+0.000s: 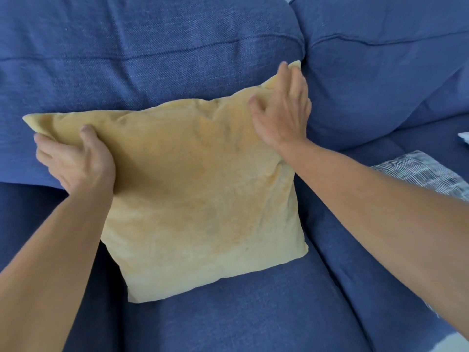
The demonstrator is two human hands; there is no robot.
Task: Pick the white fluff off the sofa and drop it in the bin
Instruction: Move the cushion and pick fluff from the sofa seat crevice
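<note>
A square yellow cushion leans against the back of the blue sofa. My left hand grips the cushion's upper left edge, thumb on the front and fingers curled behind it. At the upper right corner my right hand rests on the cushion with its fingers spread and fairly straight. No white fluff and no bin show in this view.
A grey and white striped cushion lies on the seat at the right. A small white object shows at the right edge. Two blue back cushions stand behind the yellow one.
</note>
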